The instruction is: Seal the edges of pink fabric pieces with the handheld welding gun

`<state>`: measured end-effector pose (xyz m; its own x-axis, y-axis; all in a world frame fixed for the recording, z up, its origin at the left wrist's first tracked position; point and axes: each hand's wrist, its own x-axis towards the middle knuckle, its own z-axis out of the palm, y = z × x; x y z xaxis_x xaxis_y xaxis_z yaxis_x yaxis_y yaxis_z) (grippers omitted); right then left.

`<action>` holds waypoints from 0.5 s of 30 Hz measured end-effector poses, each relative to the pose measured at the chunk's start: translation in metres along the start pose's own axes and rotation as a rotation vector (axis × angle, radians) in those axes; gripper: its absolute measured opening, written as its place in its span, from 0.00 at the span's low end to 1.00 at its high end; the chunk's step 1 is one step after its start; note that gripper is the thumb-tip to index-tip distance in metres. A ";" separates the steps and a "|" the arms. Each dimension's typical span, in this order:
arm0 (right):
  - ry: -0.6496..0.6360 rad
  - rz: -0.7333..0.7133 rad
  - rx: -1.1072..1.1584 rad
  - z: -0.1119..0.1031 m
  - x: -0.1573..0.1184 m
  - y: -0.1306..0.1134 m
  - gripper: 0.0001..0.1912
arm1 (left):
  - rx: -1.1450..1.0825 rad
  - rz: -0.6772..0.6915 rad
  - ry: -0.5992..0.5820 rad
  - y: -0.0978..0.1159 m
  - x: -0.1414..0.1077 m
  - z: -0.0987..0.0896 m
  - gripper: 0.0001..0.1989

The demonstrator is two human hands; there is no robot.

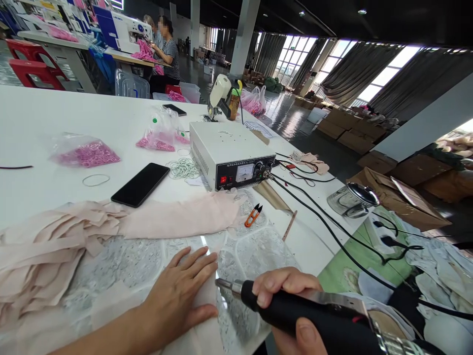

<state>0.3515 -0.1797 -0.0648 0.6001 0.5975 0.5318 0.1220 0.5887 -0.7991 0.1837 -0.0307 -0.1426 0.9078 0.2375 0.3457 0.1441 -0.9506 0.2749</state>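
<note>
The control box (pixel 231 155) carries a line of white writing on its black front, too small to read, beside a dial and a red switch. The right hand (pixel 291 305) is clamped around a black-handled tool (pixel 295 310) whose metal tip points left, just beside the left hand's fingertips. The left hand (pixel 181 296) lies flat, fingers spread, pressing pale pink fabric (pixel 181 217) onto the surface (pixel 37 118). Beyond that grip lie a phone (pixel 140 184) and orange snips (pixel 253 215).
</note>
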 end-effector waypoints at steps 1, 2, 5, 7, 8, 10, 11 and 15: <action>-0.003 -0.005 -0.006 0.000 0.001 0.001 0.10 | -0.001 -0.007 0.001 0.000 0.000 -0.001 0.35; -0.007 -0.011 -0.010 0.001 0.002 0.002 0.10 | -0.001 -0.015 0.003 0.001 0.000 -0.001 0.35; -0.015 -0.021 -0.009 0.002 0.004 0.006 0.11 | -0.001 -0.045 0.011 0.003 0.000 -0.003 0.40; -0.025 -0.018 -0.011 0.002 0.004 0.009 0.11 | -0.001 -0.061 0.017 0.003 0.000 -0.003 0.42; -0.028 -0.016 -0.015 0.002 0.003 0.010 0.11 | -0.001 -0.067 0.020 0.003 0.000 -0.002 0.43; -0.024 -0.014 -0.031 0.001 0.002 0.012 0.11 | -0.002 -0.073 0.027 0.003 -0.001 -0.001 0.43; -0.021 -0.013 -0.042 -0.001 0.001 0.012 0.11 | -0.003 -0.074 0.031 0.003 -0.001 0.000 0.43; -0.022 0.023 -0.061 -0.005 -0.001 0.013 0.11 | -0.010 -0.075 0.047 0.002 -0.002 0.002 0.43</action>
<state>0.3566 -0.1750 -0.0774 0.5862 0.6227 0.5183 0.1563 0.5408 -0.8265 0.1833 -0.0332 -0.1449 0.8749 0.3175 0.3658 0.2068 -0.9278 0.3106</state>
